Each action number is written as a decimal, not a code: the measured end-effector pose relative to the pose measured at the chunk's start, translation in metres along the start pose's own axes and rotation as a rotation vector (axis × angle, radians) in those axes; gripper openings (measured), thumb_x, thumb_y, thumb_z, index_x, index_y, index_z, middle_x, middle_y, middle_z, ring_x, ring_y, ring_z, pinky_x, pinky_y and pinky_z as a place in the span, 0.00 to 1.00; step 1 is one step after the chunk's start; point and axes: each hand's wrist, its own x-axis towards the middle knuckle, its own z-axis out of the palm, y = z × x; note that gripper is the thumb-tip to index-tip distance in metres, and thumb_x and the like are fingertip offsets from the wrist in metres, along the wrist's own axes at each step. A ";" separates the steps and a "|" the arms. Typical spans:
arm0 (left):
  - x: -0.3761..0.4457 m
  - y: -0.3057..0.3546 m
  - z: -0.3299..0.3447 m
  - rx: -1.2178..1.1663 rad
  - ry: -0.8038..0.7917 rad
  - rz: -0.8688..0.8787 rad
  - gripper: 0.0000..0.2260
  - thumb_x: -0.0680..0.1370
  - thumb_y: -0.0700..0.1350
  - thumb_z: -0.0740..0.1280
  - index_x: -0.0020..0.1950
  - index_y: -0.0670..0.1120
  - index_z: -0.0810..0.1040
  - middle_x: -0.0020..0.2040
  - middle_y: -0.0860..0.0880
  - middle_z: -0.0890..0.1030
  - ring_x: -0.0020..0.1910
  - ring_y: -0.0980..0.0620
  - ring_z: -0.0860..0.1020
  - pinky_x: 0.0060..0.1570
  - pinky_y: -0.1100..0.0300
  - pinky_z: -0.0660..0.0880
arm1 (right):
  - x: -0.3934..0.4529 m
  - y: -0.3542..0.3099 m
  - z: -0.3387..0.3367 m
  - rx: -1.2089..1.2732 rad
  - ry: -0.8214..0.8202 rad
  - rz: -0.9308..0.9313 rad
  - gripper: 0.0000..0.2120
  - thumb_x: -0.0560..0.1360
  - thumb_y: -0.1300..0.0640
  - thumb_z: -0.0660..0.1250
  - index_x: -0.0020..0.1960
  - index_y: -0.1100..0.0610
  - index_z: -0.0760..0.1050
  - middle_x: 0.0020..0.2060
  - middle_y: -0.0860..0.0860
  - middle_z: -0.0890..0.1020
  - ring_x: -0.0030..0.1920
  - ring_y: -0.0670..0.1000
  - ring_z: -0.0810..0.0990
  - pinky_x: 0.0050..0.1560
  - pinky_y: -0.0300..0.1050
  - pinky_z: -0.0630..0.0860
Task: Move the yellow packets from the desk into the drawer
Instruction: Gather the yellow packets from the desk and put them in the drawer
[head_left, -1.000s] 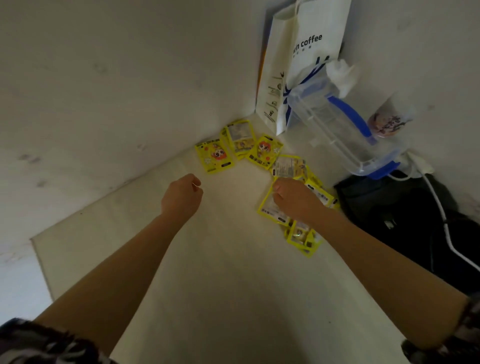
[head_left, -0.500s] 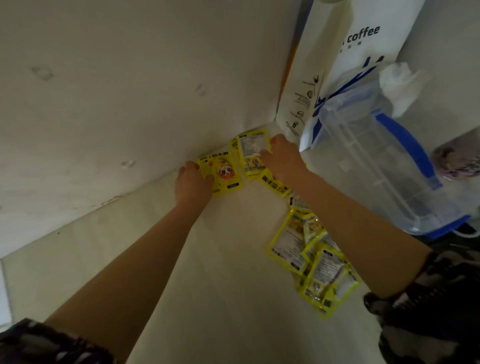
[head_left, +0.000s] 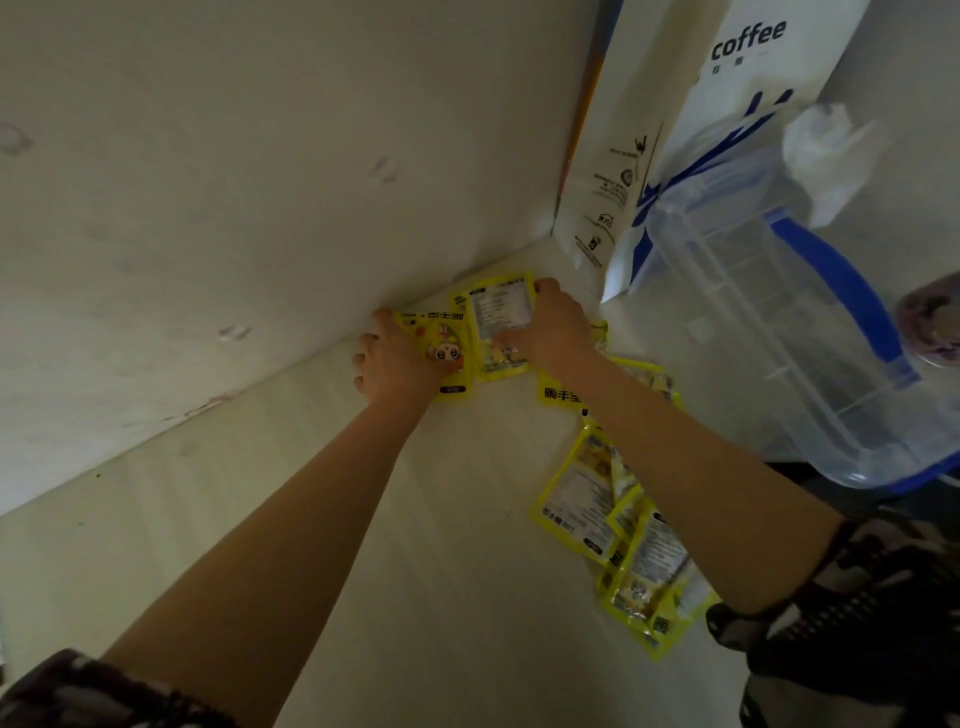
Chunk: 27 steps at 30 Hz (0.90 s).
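1. Yellow packets all over the back corner of the desk (head_left: 441, 571), right where it meets the wall (head_left: 260, 156).
2. Left hand (head_left: 395, 358) is down on the cartoon packet (head_left: 447, 353), the one closest to the wall. Fingers are curled over its left edge with the thumb on its face, so it's gripping it.
3. Right hand (head_left: 550, 327) has the label packet (head_left: 498, 322) just beside that one. Fingertips hook over its top right corner and the thumb presses on its front, so that's a grip too.
4. Those two packets overlap a bit at the edges, both pretty much flat on the desk.
5. More packets trail off to the right: one with big black print (head_left: 558, 395) peeks out under the right forearm, and a loose pile (head_left: 623, 551) sits nearer the camera, overlapping each other.
6. White coffee bag (head_left: 649, 156) stands upright in the corner, and a clear bin (head_left: 810, 338) with blue trim leans just in front of it.
7. No drawer anywhere in the shot, so can't say where it is.
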 end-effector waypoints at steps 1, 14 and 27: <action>0.000 -0.002 -0.001 -0.010 -0.029 -0.022 0.43 0.65 0.50 0.79 0.72 0.45 0.58 0.66 0.40 0.69 0.67 0.37 0.67 0.62 0.43 0.67 | -0.005 0.000 0.000 0.013 0.000 -0.003 0.34 0.64 0.50 0.78 0.62 0.62 0.66 0.57 0.59 0.76 0.56 0.58 0.77 0.43 0.44 0.72; -0.028 -0.025 -0.021 -0.258 -0.143 -0.089 0.22 0.68 0.40 0.76 0.59 0.44 0.73 0.54 0.45 0.79 0.52 0.44 0.78 0.43 0.54 0.75 | -0.068 0.011 -0.024 0.420 0.119 0.079 0.13 0.74 0.56 0.69 0.55 0.60 0.74 0.46 0.55 0.82 0.41 0.52 0.82 0.39 0.46 0.80; -0.010 0.034 0.001 -0.460 -0.174 0.001 0.21 0.62 0.45 0.75 0.54 0.44 0.80 0.50 0.46 0.83 0.50 0.45 0.82 0.50 0.51 0.79 | -0.073 0.061 -0.047 0.367 0.168 0.284 0.15 0.74 0.56 0.69 0.58 0.62 0.75 0.50 0.55 0.80 0.43 0.51 0.78 0.44 0.43 0.75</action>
